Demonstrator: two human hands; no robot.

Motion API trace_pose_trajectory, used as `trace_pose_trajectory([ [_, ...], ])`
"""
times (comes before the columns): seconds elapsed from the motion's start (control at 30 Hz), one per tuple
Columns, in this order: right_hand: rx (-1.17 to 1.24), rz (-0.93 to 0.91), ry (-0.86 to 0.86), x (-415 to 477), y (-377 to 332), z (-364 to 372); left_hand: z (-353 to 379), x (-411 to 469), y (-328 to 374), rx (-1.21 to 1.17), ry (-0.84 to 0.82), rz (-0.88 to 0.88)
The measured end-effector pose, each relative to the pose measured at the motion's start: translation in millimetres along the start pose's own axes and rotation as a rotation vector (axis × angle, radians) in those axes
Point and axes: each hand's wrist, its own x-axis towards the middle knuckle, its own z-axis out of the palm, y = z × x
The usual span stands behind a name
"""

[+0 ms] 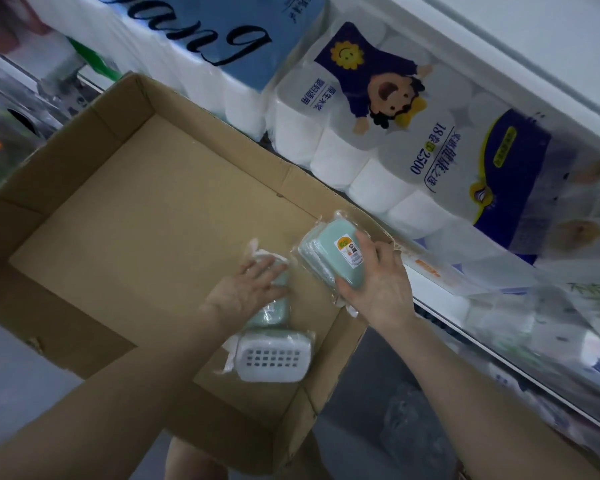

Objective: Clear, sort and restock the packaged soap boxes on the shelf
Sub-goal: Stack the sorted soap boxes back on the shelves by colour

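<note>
Shelving packed with wrapped toilet-roll packs fills the top and right of the frame: a blue-labelled pack (222, 32) at top centre and, right of it, a pack printed with a cartoon child (378, 109), which lies against the far rim of a wide, shallow cardboard carton (136, 209). The carton takes up the centre and left of the frame, flaps open, its floor mostly bare. Three soap boxes in clear plastic wrap sit at its right end. The right hand (378, 282) grips a mint-green soap box (326, 258) with a small printed sticker, thumb on its top face and fingers curled under the near edge, holding it tilted at the carton's right rim. The left hand (253, 289) lies just left of it, well inside the carton, fingers fairly straight and spread over a second green soap box (274, 311), which rests on the carton floor. Touching that one's near end lies a white soap box (272, 358) with a grid of drain holes facing up. The two hands are near each other but apart.
</note>
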Motion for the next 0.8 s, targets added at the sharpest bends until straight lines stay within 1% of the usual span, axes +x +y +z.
trace_pose_trajectory([
  [0.07,0.006,-0.001,-0.016,0.9,-6.6,4.1,10.9,-11.5,-16.8,-0.092,0.027,-0.178],
  [0.13,0.017,0.015,-0.053,3.2,-14.3,8.6,19.4,-21.3,-31.2,-0.153,0.024,-0.310],
  [0.2,0.022,0.030,-0.075,5.5,-22.4,14.1,23.8,-29.8,-43.2,-0.180,0.040,-0.393],
  [0.27,-0.012,0.040,-0.097,8.7,-29.1,20.4,31.5,-36.1,-52.1,-0.246,0.104,-0.447],
  [0.33,-0.085,0.061,-0.110,13.3,-32.8,26.5,37.8,-40.5,-58.3,-0.301,0.138,-0.426],
  [0.47,-0.225,0.080,-0.076,26.1,-40.0,34.1,48.0,-38.8,-68.3,-0.293,0.198,-0.360],
  [0.63,-0.191,0.134,-0.114,33.4,-55.2,32.6,41.2,-42.2,-79.5,-0.414,0.220,-0.363],
  [0.8,-0.139,0.144,-0.070,23.8,-74.4,10.9,16.1,-61.9,-93.8,-0.528,0.280,-0.383],
])
